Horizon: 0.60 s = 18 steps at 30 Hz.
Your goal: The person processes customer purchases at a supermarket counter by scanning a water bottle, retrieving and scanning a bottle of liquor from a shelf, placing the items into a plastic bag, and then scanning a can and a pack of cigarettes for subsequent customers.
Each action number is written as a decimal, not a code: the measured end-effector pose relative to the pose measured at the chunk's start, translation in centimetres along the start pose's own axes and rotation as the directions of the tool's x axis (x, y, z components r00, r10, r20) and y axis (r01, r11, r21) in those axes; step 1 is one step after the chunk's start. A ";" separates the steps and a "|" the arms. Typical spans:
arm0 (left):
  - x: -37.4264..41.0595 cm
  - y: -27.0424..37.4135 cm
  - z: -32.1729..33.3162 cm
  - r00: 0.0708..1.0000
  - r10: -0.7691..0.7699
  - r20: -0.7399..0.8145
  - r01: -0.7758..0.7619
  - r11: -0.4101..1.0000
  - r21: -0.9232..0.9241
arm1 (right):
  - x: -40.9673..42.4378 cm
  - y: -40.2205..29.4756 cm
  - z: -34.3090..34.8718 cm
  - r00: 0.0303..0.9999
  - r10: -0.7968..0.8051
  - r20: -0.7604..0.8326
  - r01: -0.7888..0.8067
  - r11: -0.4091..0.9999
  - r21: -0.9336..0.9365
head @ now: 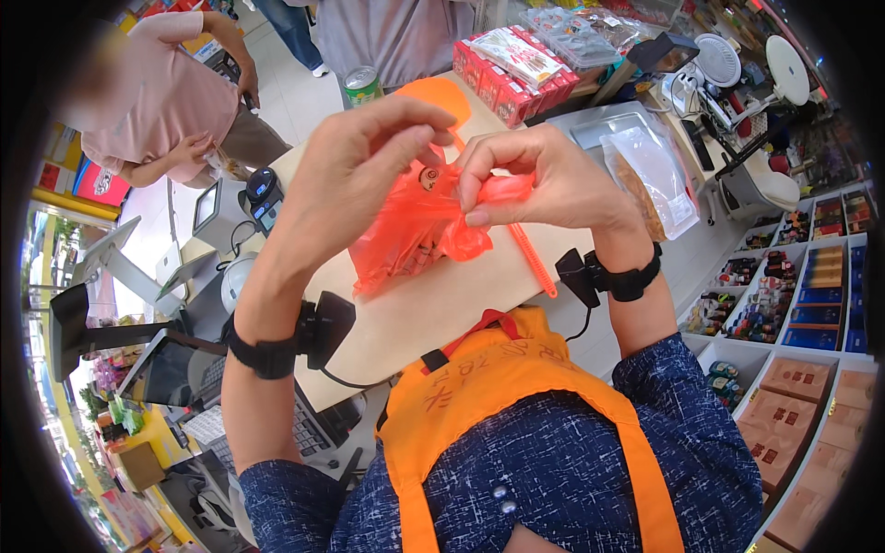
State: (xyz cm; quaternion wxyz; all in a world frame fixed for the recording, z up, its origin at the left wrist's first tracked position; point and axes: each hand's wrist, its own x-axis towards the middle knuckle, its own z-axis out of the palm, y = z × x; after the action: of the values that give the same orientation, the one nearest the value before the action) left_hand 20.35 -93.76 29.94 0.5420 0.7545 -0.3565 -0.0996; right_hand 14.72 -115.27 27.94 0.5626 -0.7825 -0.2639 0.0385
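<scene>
A thin red plastic bag [390,242] with contents sits on the pale counter [415,332] in front of me. Its top is bunched up, and my right hand [546,176] pinches the gathered plastic between thumb and fingers. My left hand [359,173] arches over the bag's other side, fingers curled close to its top; whether they grip the plastic I cannot tell. Part of a round printed mark shows on the bag between the hands. Beneath and beyond the bag lies an orange fly swatter [532,261], its handle pointing back towards me.
Red boxes [511,83] and a green can [361,86] stand at the far edge. Right of the counter lies a clear food pouch [653,180]. A scanner [263,193] and monitors are left; shelves [795,290] line the right. People stand across the counter.
</scene>
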 end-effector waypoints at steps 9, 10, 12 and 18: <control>2.2 -2.0 0.0 0.946 -0.116 0.303 0.112 0.993 0.029 | 1.1 2.9 2.7 0.608 -0.742 -0.283 0.214 0.496 -0.842; 2.2 -1.8 -0.2 0.949 -0.114 0.294 0.094 0.992 0.082 | 1.1 2.8 2.7 0.597 -0.735 -0.321 0.184 0.515 -0.837; 2.1 -1.4 -0.7 0.954 -0.112 0.279 0.060 0.980 0.188 | 0.8 2.6 3.1 0.572 -0.716 -0.400 0.122 0.556 -0.822; 0.6 -1.3 -0.8 0.955 0.296 -0.034 -0.221 0.781 0.584 | -0.7 3.2 3.6 0.639 -0.593 -0.490 0.046 0.665 -0.745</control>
State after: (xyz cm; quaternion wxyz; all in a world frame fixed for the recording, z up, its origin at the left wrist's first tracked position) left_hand 21.71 -93.35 29.25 0.3193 0.8307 -0.4357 0.1347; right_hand 14.04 -113.24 23.62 0.2919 -0.8164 -0.1705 -0.4682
